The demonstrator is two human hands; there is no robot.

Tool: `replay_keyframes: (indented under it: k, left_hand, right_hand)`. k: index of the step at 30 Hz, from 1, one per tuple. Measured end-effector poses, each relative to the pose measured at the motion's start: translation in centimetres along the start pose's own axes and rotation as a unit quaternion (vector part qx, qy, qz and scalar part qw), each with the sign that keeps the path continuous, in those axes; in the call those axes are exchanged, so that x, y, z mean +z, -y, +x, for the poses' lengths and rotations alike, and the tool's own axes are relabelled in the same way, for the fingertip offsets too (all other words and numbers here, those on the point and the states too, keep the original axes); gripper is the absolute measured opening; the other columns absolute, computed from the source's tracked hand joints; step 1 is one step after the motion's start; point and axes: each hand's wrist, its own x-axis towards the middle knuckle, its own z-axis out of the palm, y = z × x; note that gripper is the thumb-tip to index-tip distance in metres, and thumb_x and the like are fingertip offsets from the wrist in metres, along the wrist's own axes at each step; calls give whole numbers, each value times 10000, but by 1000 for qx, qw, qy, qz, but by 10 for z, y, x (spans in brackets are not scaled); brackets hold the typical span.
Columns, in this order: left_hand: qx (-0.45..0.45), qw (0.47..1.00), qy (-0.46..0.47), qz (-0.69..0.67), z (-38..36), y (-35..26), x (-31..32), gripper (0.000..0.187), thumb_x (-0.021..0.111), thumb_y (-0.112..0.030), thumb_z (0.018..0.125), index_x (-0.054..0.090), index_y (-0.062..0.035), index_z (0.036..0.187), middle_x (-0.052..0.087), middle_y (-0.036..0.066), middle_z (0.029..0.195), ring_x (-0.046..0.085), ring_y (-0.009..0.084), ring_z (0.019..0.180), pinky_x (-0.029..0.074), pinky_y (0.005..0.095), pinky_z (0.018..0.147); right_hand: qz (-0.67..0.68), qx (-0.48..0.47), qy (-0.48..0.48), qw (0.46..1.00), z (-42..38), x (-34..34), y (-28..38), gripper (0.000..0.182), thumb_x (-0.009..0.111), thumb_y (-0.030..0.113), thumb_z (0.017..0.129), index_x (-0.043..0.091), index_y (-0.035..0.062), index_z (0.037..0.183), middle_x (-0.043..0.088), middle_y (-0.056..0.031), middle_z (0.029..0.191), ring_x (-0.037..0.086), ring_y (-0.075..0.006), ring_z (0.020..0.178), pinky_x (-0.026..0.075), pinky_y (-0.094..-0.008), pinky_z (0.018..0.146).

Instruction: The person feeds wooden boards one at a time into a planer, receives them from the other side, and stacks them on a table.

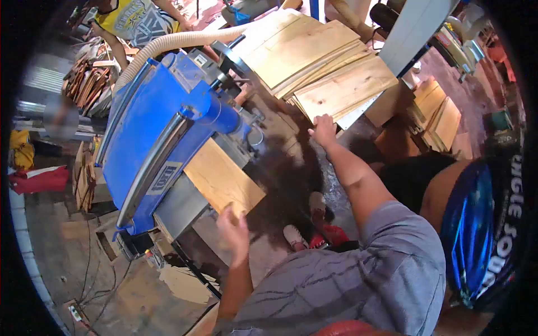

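Observation:
A light wooden board (pixel 227 176) lies on the metal bed of a blue planer (pixel 154 131), its far part under the machine. At the board's near end is my left hand (pixel 232 229), slightly blurred, with fingers apart and fingertips at the edge. My right hand (pixel 324 131) reaches forward to a stack of flat boards (pixel 344 87). Its fingers are bent around the near corner of a board there; the underside of that grip is hidden.
A ribbed hose (pixel 185 39) arches over the planer. More boards (pixel 437 120) are piled at right, and scrap wood (pixel 92 81) at back left. One person in a yellow top (pixel 137 22) stands beyond the machine; another person's dark, shiny clothing (pixel 476 229) is close at right. Cables (pixel 92 291) cross the floor.

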Motion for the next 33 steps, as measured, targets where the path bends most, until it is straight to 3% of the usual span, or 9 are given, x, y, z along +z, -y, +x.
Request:
replay_keyframes:
  k: [3, 7, 12, 16, 18, 20, 23, 27, 33]
  left_hand:
    - [112, 978, 143, -103, 23, -29, 25, 258, 727, -50, 762, 617, -35, 995, 620, 123, 965, 574, 312, 953, 446, 410, 870]
    - [128, 981, 101, -106, 47, -27, 70, 146, 694, -93, 781, 601, -77, 893, 625, 102, 916, 571, 319, 908, 426, 424, 825]
    - [164, 980, 103, -45, 62, -21, 76, 113, 665, -152, 803, 572, -96, 832, 595, 91, 854, 545, 298, 821, 419, 409, 752]
    - [184, 977, 104, -39, 71, -13, 78, 133, 665, -186, 809, 566, -98, 816, 581, 80, 820, 520, 287, 760, 407, 395, 704]
    - [188, 975, 115, -41, 78, -12, 79, 144, 667, -201, 808, 566, -97, 815, 582, 78, 821, 517, 286, 757, 406, 395, 702]
    - [188, 975, 95, -62, 83, -12, 80, 172, 674, -234, 802, 568, -100, 824, 582, 79, 821, 513, 286, 753, 406, 396, 704]
    - [181, 976, 106, -56, 88, -5, 81, 212, 687, -257, 777, 580, -99, 870, 599, 88, 865, 534, 303, 812, 421, 416, 755]
    - [169, 978, 107, -65, 96, 2, 82, 195, 689, -255, 780, 585, -99, 834, 607, 100, 886, 538, 307, 813, 420, 414, 733]
    - [145, 969, 89, -179, 113, -1, 78, 117, 673, -142, 773, 592, -68, 812, 623, 99, 829, 564, 305, 786, 440, 397, 712]
  right_hand:
    - [-22, -87, -145, 985, 54, 19, -1, 553, 728, 321, 762, 512, 93, 1218, 440, -181, 1311, 340, -374, 1309, 334, -563, 1017]
    - [33, -171, -176, 969, 117, 15, 46, 593, 732, 322, 756, 487, 80, 1239, 410, -235, 1344, 334, -410, 1306, 289, -573, 1054]
    - [-11, -224, -130, 966, 176, 6, 123, 695, 737, 376, 751, 459, 74, 1311, 364, -247, 1421, 290, -403, 1367, 222, -562, 1116]
    - [-70, -127, 10, 989, 200, 1, 162, 645, 697, 360, 813, 453, 54, 1325, 344, -234, 1467, 266, -389, 1401, 202, -611, 1111]
    - [-97, -89, 53, 990, 212, 19, 157, 596, 649, 341, 860, 444, 52, 1339, 342, -235, 1470, 265, -387, 1401, 205, -634, 1099]
    - [-161, -139, -57, 975, 218, 45, 147, 428, 534, 252, 886, 510, 66, 1272, 441, -262, 1351, 391, -436, 1287, 304, -706, 977]
    - [-186, -174, -104, 962, 209, 53, 132, 363, 454, 192, 906, 536, 67, 1237, 490, -265, 1289, 451, -445, 1219, 364, -700, 920]
    - [-195, -164, -33, 966, 187, 39, 108, 411, 425, 240, 956, 500, 75, 1326, 434, -280, 1390, 398, -458, 1295, 342, -678, 965]
    - [-307, -244, -123, 912, 147, 21, 30, 533, 522, 294, 892, 447, 114, 1388, 437, -277, 1378, 441, -442, 1251, 379, -631, 958]
